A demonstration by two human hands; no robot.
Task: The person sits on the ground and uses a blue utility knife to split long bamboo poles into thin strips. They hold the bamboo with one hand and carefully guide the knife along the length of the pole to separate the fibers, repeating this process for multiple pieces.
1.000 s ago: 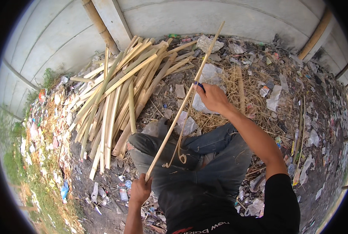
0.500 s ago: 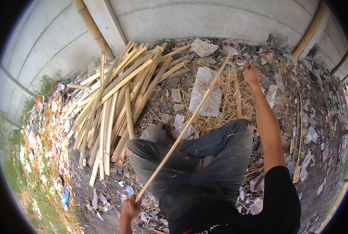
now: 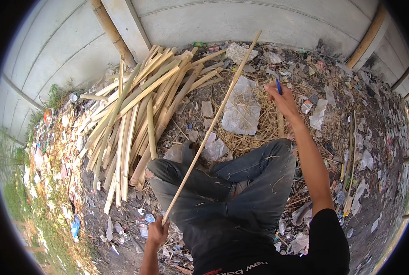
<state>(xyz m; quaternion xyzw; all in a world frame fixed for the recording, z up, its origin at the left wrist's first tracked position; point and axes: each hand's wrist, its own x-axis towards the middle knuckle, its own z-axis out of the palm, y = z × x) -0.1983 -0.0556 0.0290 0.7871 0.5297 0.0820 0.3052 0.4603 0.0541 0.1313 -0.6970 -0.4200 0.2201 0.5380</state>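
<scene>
To the right of the big heap of pale split bamboo strips (image 3: 168, 105), one long, thin, yellowish stick (image 3: 210, 130) slants over the person's crossed legs in worn grey-blue jeans (image 3: 262, 178). The left hand (image 3: 157, 232), nearer than the heap, is closed around the stick's lower end. Well apart from it, the right hand (image 3: 283, 102), farther right of the heap, grips a small blue object (image 3: 279, 86) of unclear kind. Also right of the heap lies one flat whitish sheet (image 3: 243, 110).
</scene>
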